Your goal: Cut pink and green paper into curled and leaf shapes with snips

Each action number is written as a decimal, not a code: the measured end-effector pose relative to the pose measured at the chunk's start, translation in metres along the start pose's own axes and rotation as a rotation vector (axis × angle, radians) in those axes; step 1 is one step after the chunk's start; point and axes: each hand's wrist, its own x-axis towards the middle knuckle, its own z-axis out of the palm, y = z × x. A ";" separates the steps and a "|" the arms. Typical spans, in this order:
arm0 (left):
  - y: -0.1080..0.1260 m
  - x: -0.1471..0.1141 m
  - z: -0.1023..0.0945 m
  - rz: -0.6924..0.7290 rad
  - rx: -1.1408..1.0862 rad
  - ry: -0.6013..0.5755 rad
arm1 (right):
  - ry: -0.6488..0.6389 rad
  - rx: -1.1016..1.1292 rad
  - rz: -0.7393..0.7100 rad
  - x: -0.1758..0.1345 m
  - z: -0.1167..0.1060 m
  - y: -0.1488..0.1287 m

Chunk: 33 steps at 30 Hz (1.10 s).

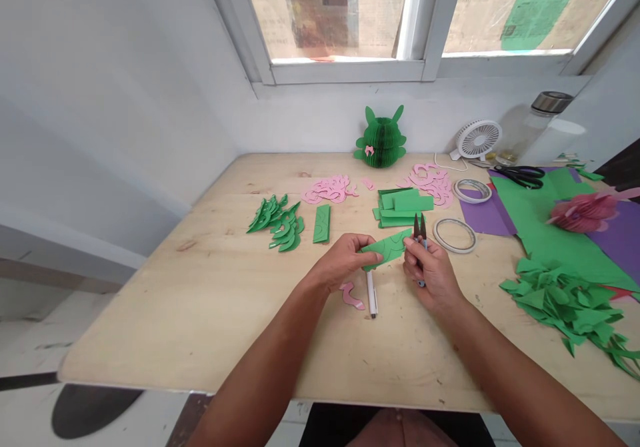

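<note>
Between thumb and fingers, my left hand [349, 258] holds a folded green paper piece [387, 249] with curved pencil lines drawn on it. My right hand [434, 270] grips a small pair of scissors [420, 228], blades pointing up and slightly apart. Its thumb and fingertip also touch the paper's right end. Below the paper lie a white pen [372, 297] and a curved pink paper cutout [353, 297]. Another marked green strip [321, 224] rests to the left, beside cut green leaf-like shapes [283, 223]. Behind my hands is a stack of green paper strips [403, 205].
Pink cutouts [330, 189] and a green honeycomb paper figure [381, 140] stand toward the wall. At right are tape rolls [455, 235], black-handled scissors [520, 175], green scraps [570, 307], a pink paper figure [583, 213], a small fan [479, 140] and a bottle [525, 130].
</note>
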 end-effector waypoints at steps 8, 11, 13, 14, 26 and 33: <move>0.010 -0.003 -0.002 -0.053 -0.002 0.019 | 0.030 -0.014 -0.017 0.000 0.001 -0.002; 0.008 0.000 -0.001 -0.015 -0.185 -0.003 | 0.051 0.056 0.005 0.001 0.001 -0.004; 0.006 0.001 0.001 -0.012 -0.316 -0.014 | 0.056 0.109 0.007 0.002 0.000 -0.006; 0.004 0.002 0.003 -0.012 -0.371 -0.017 | 0.056 0.133 0.010 0.003 0.000 -0.007; -0.001 0.001 0.024 -0.084 -0.504 -0.012 | 0.023 0.262 0.075 0.003 -0.002 -0.006; -0.001 0.001 0.039 0.010 -0.504 0.157 | 0.017 0.261 0.061 0.001 -0.001 -0.004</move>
